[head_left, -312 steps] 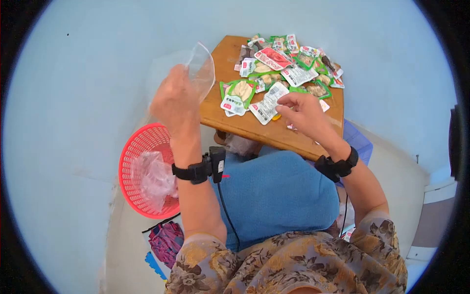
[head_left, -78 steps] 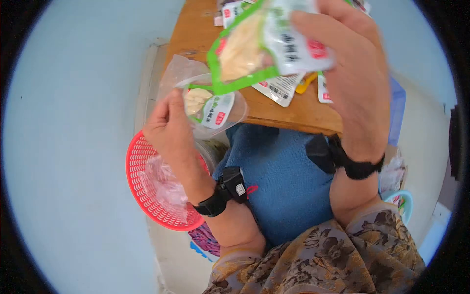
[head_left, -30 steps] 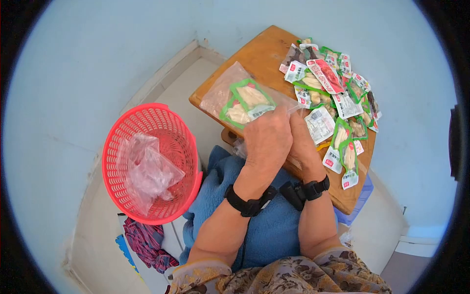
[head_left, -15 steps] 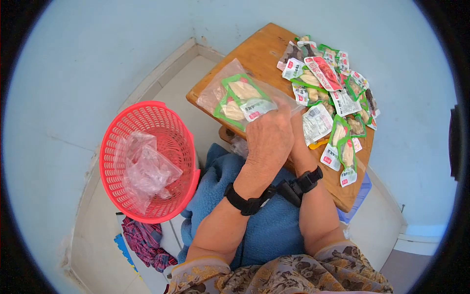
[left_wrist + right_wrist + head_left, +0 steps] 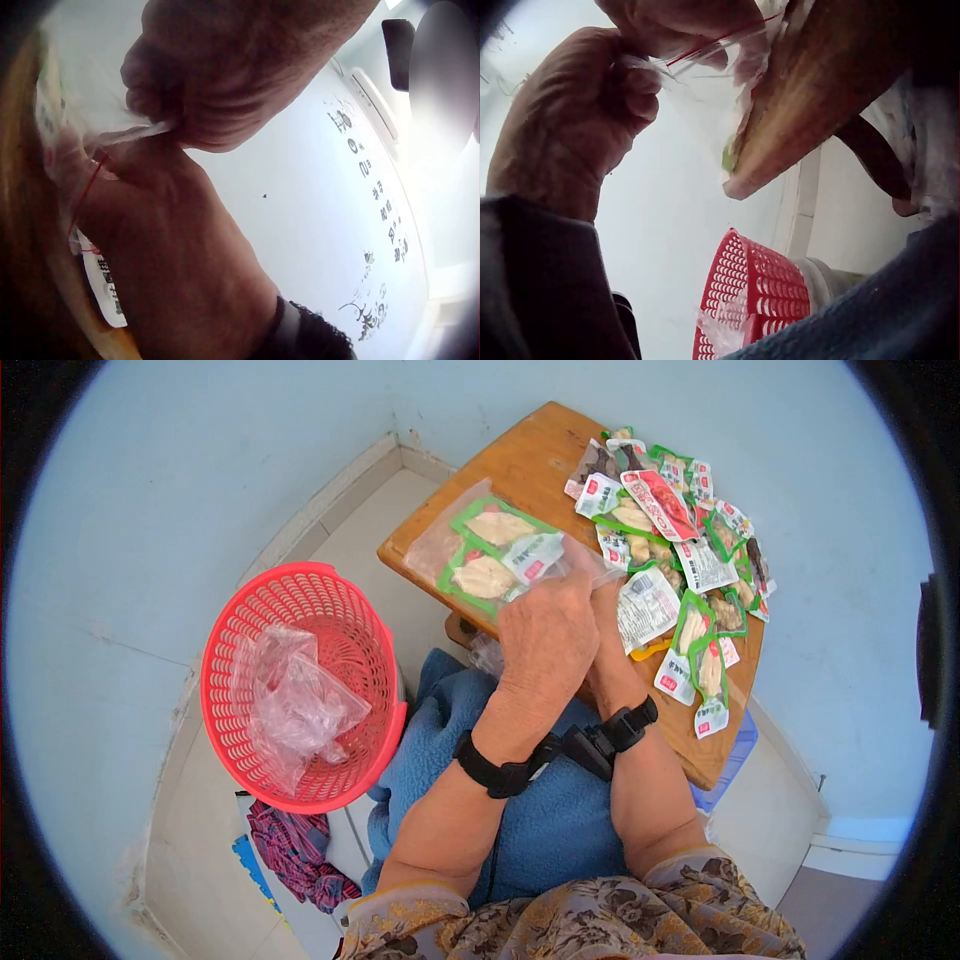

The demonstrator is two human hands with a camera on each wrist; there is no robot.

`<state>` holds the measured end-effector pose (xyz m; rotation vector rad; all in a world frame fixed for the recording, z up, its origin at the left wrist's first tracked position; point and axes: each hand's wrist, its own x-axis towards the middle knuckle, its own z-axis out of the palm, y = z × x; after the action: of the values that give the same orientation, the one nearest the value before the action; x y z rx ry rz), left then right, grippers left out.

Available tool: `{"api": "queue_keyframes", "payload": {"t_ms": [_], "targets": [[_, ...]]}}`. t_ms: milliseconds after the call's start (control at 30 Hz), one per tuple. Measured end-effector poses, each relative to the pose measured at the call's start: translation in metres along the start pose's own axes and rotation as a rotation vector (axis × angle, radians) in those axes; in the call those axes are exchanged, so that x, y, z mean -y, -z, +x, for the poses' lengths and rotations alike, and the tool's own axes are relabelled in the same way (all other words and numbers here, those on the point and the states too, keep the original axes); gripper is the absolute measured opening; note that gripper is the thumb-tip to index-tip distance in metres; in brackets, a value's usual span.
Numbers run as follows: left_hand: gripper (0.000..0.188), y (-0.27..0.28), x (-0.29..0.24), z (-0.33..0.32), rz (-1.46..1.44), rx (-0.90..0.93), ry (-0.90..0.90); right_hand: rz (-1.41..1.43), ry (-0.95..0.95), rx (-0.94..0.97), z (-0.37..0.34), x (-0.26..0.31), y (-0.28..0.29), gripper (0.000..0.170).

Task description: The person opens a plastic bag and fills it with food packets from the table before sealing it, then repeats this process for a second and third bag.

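Bagged packets (image 5: 498,550) have shifted over the table (image 5: 530,455) near blue walls (image 5: 200,510).

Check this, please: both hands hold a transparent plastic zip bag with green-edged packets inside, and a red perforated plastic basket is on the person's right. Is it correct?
The side is wrong: the head view shows the red perforated plastic basket on the person's left. The left hand and right hand do hold the zip bag with green-edged packets inside.
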<state>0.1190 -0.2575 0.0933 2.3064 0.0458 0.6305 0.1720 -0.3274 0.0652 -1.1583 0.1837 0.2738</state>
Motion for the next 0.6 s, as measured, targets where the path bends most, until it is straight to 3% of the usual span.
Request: {"api": "queue_keyframes", "payload": {"t_ms": [133,167,200,233,300,400,500,600], "targets": [[0.012,-0.001,0.001,0.000,0.017,-0.035,0.009,0.010,0.014,0.065,0.022,-0.015,0.015,0.030],[0.013,0.000,0.001,0.000,0.025,-0.036,0.017,-0.153,0.242,0.028,0.040,-0.033,0.029,0.019],[0.013,0.000,0.001,0.000,0.026,-0.035,0.018,-0.317,0.470,-0.010,0.039,-0.031,0.024,0.019],[0.013,0.000,0.002,0.000,0.031,-0.020,0.020,-0.317,0.470,-0.009,0.035,-0.027,0.025,0.019],[0.013,0.000,0.002,0.000,0.036,-0.005,0.022,-0.984,0.718,-0.018,0.013,-0.011,0.026,0.017],[0.014,0.002,0.001,0.001,0.038,0.011,0.049,-1.129,0.828,0.066,-0.009,-0.004,0.023,0.018],[0.014,0.002,0.003,0.000,0.062,-0.014,0.035,-1.162,0.661,0.231,-0.043,0.010,0.019,0.027],[0.015,0.003,0.003,0.000,0.047,-0.027,0.047,-1.226,0.622,0.294,-0.031,0.008,0.027,0.033]]}}
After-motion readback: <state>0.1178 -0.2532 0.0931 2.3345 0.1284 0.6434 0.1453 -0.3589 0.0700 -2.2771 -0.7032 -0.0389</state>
